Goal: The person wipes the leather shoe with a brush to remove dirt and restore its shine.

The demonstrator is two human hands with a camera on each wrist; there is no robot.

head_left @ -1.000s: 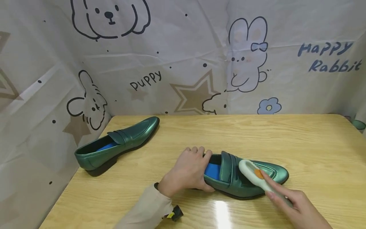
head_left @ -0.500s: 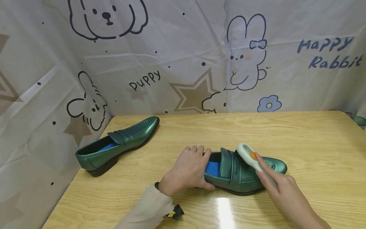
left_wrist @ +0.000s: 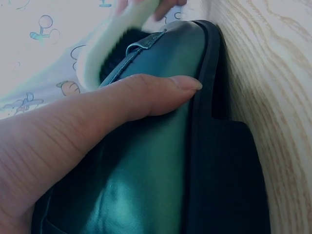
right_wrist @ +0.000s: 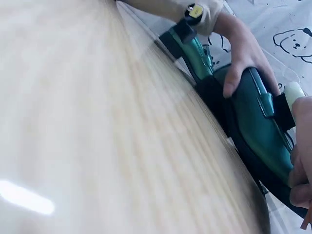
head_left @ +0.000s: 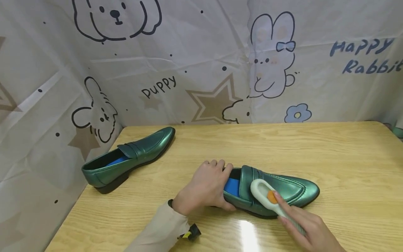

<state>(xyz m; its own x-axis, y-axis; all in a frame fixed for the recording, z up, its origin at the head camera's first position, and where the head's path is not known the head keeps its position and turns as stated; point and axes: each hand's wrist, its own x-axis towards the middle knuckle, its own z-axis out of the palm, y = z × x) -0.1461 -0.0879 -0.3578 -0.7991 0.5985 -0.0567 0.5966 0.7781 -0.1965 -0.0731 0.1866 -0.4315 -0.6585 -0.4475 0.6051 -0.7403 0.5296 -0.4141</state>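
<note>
A metallic green loafer (head_left: 291,187) with a blue insole lies on the table, toe to the right. My left hand (head_left: 207,187) grips it at the heel end; in the left wrist view the thumb (left_wrist: 141,95) presses along its side just above the sole. In my right hand (head_left: 306,224) is a pale green brush (head_left: 261,190) with an orange button, index finger at the button. The brush head lies over the near side of the strap area. Its dark bristles (left_wrist: 112,58) show against the shoe in the left wrist view.
A matching green loafer (head_left: 151,147) stands at the table's left edge, toe pointing to the back right. The wooden table (head_left: 346,157) meets a printed cloth backdrop (head_left: 189,35) at the back and left. A black device (head_left: 192,232) is on the left wrist.
The brush went to the far side of the loafer's upper, then back to the near side and left toward the strap. The left hand keeps its grip at the heel end.
</note>
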